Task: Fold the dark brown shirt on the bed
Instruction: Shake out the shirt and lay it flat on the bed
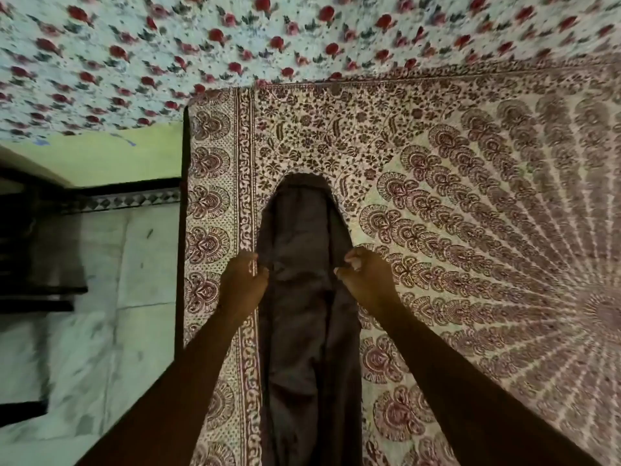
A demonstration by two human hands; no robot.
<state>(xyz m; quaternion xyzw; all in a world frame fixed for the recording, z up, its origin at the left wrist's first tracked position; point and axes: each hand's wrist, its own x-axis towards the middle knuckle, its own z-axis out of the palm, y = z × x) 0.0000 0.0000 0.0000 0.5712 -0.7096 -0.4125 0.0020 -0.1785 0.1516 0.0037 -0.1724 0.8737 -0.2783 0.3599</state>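
Dark brown shirt (pixel 307 297) lies long, narrow, creased.

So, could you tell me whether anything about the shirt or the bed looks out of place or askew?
Nothing stands out. The dark brown shirt lies as a straight narrow strip on the bedspread, with the left hand and right hand gripping its side edges.
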